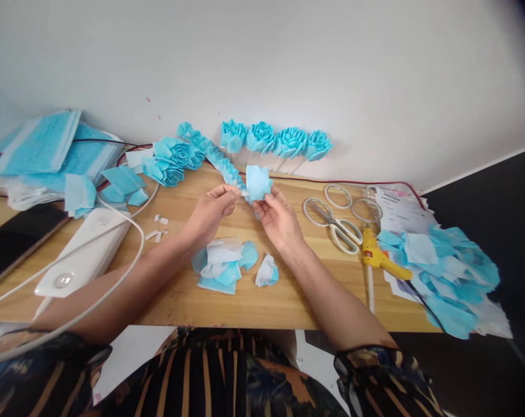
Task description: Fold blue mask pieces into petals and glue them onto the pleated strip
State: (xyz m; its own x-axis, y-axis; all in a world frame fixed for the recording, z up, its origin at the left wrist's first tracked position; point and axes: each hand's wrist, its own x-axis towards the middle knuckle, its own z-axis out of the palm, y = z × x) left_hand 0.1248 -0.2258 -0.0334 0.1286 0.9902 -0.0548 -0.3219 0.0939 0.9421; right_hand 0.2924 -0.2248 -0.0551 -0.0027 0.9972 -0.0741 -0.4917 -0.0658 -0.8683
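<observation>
My right hand holds a light blue fabric piece upright between thumb and fingers, above the middle of the table. Close to its left edge, my left hand is closed in a pinch; what the fingertips grip is too small to make out, though a whitish bit shows there. Behind both hands runs a long pleated blue strip, reaching back toward the wall. Below them on the wood lie a loose pile of blue and white fabric pieces and a single curled piece.
Several blue fabric flowers lean on the wall; more flowers lie left. Rightward are scissors, tape rolls, a yellow glue gun and a fabric heap. Leftward are masks, a power strip and a phone.
</observation>
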